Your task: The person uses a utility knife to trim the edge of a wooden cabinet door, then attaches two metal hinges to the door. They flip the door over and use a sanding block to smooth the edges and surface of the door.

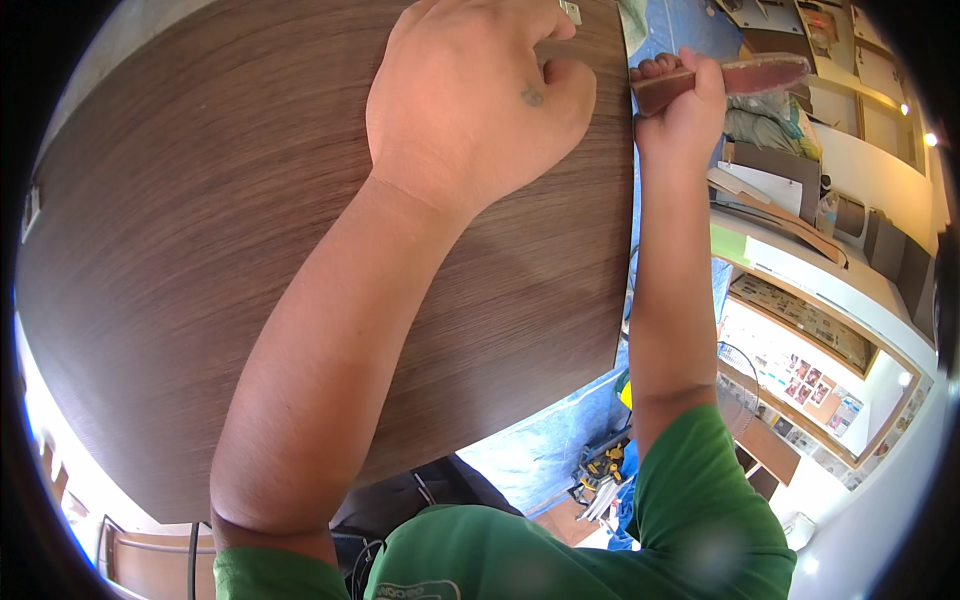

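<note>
A large brown wood-grain panel [250,180] fills the left and middle of the head view. My left hand [470,100] rests on its far part, palm down. The thumb is bent and stands apart from the index finger; the other fingertips pass out of sight at the upper edge. Beside the index finger sits a small pale metal fitting [571,12]. Just past the panel's right edge, my right hand [685,105] is closed round a flat reddish-brown sanding block [765,74], which points to the right with a worn, pale rim.
Blue sheeting [540,440] lies beneath and beyond the panel's right side. Yellow-and-black tools [603,465] lie on the floor near my right elbow. Farther right stand a cluttered shelf [780,180] and a framed opening [800,350]. A black cable [193,560] hangs at lower left.
</note>
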{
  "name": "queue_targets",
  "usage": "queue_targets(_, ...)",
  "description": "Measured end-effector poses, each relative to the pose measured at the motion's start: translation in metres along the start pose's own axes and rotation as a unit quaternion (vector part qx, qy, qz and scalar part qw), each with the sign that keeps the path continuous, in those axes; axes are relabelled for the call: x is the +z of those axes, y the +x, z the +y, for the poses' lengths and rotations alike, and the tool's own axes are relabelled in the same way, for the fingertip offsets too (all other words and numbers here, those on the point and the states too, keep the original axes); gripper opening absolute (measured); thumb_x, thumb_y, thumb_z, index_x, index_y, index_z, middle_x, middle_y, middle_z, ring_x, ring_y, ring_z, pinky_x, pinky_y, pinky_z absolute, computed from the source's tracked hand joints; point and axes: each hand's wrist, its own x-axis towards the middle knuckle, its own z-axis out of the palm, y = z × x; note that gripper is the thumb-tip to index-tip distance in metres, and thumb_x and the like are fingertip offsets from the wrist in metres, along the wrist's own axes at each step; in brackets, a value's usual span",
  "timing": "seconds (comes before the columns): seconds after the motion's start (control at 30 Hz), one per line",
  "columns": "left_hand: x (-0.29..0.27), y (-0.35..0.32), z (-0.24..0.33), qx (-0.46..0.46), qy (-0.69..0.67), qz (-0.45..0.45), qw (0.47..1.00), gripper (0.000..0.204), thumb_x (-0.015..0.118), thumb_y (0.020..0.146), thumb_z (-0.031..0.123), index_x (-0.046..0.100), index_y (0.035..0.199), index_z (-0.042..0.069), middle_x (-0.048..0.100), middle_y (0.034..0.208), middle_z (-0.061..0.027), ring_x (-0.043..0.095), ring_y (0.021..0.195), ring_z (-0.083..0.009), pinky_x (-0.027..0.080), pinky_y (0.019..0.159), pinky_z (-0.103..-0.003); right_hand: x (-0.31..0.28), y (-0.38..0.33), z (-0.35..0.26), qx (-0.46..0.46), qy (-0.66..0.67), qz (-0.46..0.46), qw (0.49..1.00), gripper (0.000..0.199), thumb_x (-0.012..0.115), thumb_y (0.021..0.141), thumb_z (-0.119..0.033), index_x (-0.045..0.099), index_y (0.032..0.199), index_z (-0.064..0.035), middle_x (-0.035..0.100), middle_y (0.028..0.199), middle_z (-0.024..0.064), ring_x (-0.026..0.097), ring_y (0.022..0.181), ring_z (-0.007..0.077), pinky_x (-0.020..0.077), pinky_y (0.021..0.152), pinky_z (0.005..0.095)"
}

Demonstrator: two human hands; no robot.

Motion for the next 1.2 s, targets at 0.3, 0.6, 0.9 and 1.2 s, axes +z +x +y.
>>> queue_targets(0.3, 0.006, 0.003, -0.007, -0.015, 0.048, 0.016, 0.999, 0.021, 0.064, 0.077, 0.009, 0.075, 0.096, 0.008, 0.075, 0.094, -0.0113, 0.069, 0.093, -0.0302, 0.051, 0.093, -0.042, 0.03, 0.037, 0.004, -0.008, -0.046, -0.043, 0.998, 0.018, 0.063, 0.088, -0.015, 0.052, 0.096, -0.0036, 0.054, 0.078, 0.0088, 0.057, 0.073, 0.0248, 0.0509, 0.074, 0.0424)
queue_targets(0.6, 0.005, 0.001, -0.008, -0.038, 0.045, -0.001, 0.998, 0.027, 0.063, 0.077, 0.008, 0.074, 0.102, 0.009, 0.075, 0.109, -0.0128, 0.067, 0.111, -0.0319, 0.047, 0.103, -0.044, 0.047, 0.054, 0.004, -0.026, -0.061, -0.069, 0.995, 0.019, 0.064, 0.088, -0.013, 0.054, 0.1, -0.002, 0.054, 0.078, 0.0086, 0.056, 0.07, 0.024, 0.0518, 0.069, 0.0403)
queue_targets(0.9, 0.007, 0.0, -0.007, -0.031, 0.049, 0.036, 0.998, 0.02, 0.064, 0.073, 0.01, 0.073, 0.091, 0.006, 0.074, 0.099, -0.0087, 0.067, 0.103, -0.0279, 0.049, 0.099, -0.042, 0.052, 0.079, 0.012, -0.024, -0.036, -0.074, 0.996, 0.017, 0.062, 0.09, -0.013, 0.051, 0.097, -0.0014, 0.052, 0.079, 0.0089, 0.056, 0.071, 0.0254, 0.0526, 0.069, 0.0418)
queue_targets(1.2, -0.001, 0.0, -0.012, -0.01, 0.077, -0.034, 0.996, 0.027, 0.067, 0.079, 0.011, 0.075, 0.104, 0.009, 0.075, 0.107, -0.0094, 0.069, 0.099, -0.0256, 0.052, 0.094, -0.039, 0.04, 0.092, 0.028, -0.009, 0.09, -0.067, 0.994, 0.021, 0.06, 0.1, -0.029, 0.051, 0.089, -0.0137, 0.044, 0.067, -0.0004, 0.045, 0.056, 0.016, 0.0404, 0.052, 0.032)
